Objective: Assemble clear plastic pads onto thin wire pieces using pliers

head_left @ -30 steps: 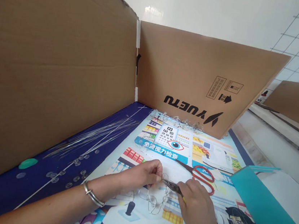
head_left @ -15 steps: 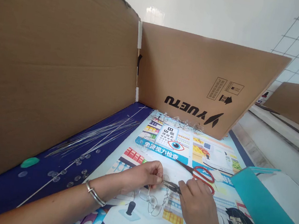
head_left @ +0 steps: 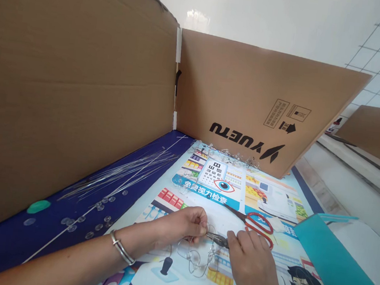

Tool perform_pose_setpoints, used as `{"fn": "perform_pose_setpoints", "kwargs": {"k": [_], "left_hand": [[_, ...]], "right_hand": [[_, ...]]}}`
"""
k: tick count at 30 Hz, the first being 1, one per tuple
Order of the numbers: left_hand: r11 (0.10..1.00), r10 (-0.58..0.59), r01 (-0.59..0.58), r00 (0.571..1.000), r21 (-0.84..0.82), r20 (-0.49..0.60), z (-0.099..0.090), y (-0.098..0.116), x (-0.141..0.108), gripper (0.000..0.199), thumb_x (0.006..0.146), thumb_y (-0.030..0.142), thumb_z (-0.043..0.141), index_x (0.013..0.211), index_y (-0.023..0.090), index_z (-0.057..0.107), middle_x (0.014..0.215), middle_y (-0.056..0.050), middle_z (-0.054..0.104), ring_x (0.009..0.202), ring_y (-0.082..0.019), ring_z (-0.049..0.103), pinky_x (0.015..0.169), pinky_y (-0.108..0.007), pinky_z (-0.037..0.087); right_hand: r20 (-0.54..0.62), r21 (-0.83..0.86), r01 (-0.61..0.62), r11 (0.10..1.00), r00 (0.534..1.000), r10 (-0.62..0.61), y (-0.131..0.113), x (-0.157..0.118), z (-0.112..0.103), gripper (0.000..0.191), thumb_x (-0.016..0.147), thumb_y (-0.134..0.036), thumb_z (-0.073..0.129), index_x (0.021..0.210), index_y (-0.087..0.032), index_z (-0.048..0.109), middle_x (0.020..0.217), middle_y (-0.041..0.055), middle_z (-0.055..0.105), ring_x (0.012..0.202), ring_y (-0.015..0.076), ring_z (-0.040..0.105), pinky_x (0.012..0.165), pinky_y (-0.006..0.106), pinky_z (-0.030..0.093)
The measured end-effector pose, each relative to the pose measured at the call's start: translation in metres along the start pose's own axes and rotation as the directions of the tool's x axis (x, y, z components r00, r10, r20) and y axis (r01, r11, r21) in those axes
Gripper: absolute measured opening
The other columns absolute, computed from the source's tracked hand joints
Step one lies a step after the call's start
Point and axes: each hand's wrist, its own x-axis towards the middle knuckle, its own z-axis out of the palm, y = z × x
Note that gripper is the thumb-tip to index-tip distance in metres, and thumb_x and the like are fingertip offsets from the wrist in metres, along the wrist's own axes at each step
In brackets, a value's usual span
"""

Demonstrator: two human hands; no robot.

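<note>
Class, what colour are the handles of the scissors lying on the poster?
The scissors' handles are red, shown best in the head view.

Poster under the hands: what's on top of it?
The poster carries red scissors and a wire frame; pliers sit between the left hand and right hand, which hide the poster beneath them.

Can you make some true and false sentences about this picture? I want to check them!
1. The right hand holds small pliers. True.
2. The scissors have blue handles. False: their handles are red.
3. A metal bangle circles the left wrist. True.
4. The thin wires lie on the poster. False: they lie on the dark blue mat.
5. A wire glasses frame sits close to the pliers. True.
</note>
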Motion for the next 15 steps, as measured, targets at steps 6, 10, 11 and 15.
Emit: {"fn": "perform_pose_setpoints", "kwargs": {"k": [6,10,11,15], "left_hand": [[0.999,-0.019,0.017,0.999,-0.031,-0.034,0.0016,0.0013,-0.0019,0.015,0.074,0.019,0.063,0.077,0.015,0.049,0.058,0.003,0.053,0.054,-0.008,0.048,0.056,-0.022,0.035],[0.998,-0.030,0.028,0.999,-0.059,-0.036,0.0013,0.0013,-0.0023,0.015,0.073,0.019,0.064,0.077,0.015,0.050,0.059,0.002,0.055,0.053,-0.008,0.048,0.054,-0.022,0.035],[0.998,-0.027,0.025,0.999,-0.060,-0.036,0.0016,0.0012,-0.0024,0.015,0.073,0.019,0.064,0.077,0.015,0.050,0.059,0.002,0.055,0.053,-0.008,0.048,0.054,-0.022,0.034],[0.999,-0.011,0.009,0.999,-0.050,-0.039,0.0035,0.0014,-0.0026,0.014,0.074,0.019,0.063,0.076,0.015,0.050,0.057,0.002,0.054,0.051,-0.008,0.046,0.052,-0.021,0.032]], "right_hand": [[-0.005,-0.014,0.021,1.000,1.000,-0.021,0.0008,0.0006,0.0004,0.029,0.085,-0.009,0.037,0.105,-0.012,0.057,0.079,0.0068,0.050,0.075,0.0202,0.040,0.067,0.037,0.030],[-0.012,-0.011,0.036,0.999,0.999,-0.036,0.0013,-0.0003,0.0014,0.029,0.084,-0.008,0.038,0.105,-0.012,0.057,0.081,0.0073,0.051,0.077,0.0206,0.041,0.069,0.037,0.032],[-0.015,-0.009,0.035,0.999,0.999,-0.035,0.0014,-0.0007,0.0013,0.029,0.084,-0.007,0.038,0.105,-0.012,0.057,0.081,0.0073,0.051,0.077,0.0207,0.041,0.069,0.037,0.032],[-0.018,0.010,0.031,0.999,0.999,-0.031,0.0017,-0.0009,0.0009,0.029,0.083,-0.006,0.039,0.104,-0.011,0.058,0.080,0.0070,0.051,0.077,0.0208,0.041,0.070,0.037,0.033]]}}
